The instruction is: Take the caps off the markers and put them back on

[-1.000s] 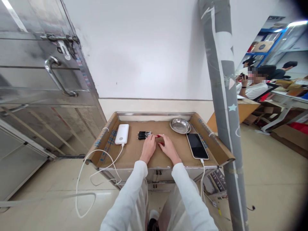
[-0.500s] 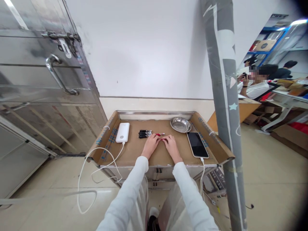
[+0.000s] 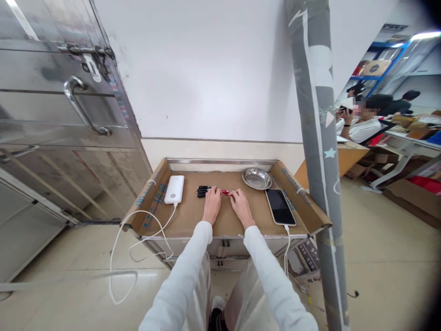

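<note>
White wall (image 3: 206, 78) at 12 o'clock, tray's middle as dial centre. Metal door (image 3: 55, 108) at 10, wrapped pole (image 3: 320, 128) slanting from 2 down to 4. Tray (image 3: 225, 221) lined in brown cardboard, wearer at 6. Left hand (image 3: 212, 205) at 8, fingers close together, bent down; can't tell if gripping or only resting. Right hand (image 3: 241, 207) at 4, thumb and fingers narrow, seemingly pinching the red pens' right ends. Bowl (image 3: 257, 179) at 1 to 2, phone (image 3: 280, 206) at 3, power bank (image 3: 174, 188) at 9. Black pens (image 3: 201, 191) toward 10, side by side, tips to 9, other ends under left fingers. Red pens (image 3: 225, 192) at dial centre, between both hands, count unclear.

Handling, my judgement: slim barrels likely roll, so light fingertip pressure at both ends beats shoving from one side. Left hand best steadies the black row without nudging it; right hand does fine turning, ends level, barrels parallel.
</note>
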Demonstrator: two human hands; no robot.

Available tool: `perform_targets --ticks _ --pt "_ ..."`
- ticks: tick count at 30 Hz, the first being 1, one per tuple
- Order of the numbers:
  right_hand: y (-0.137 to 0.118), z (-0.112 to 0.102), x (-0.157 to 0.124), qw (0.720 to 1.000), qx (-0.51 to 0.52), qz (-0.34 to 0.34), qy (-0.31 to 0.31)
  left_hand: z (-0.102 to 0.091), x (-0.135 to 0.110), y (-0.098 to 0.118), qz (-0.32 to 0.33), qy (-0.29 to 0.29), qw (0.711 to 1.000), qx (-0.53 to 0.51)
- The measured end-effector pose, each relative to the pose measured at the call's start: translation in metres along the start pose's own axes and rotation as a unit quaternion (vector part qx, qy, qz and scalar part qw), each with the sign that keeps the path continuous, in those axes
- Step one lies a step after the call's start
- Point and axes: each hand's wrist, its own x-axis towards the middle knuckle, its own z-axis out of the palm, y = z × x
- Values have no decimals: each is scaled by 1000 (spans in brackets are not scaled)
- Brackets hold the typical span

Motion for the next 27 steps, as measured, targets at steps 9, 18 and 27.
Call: perform_targets --ticks 9,18,27 --pt "1 -1 2 1000 -23 -11 -6 -7 -21 -5 -134 73 988 29" --pt "-17 -12 -3 993 44 -98 -57 -12 -23 -5 -181 53 978 85" --pt "-12 -3 7 991 -9 -108 -76 -20 -31 -6 -187 14 980 72"
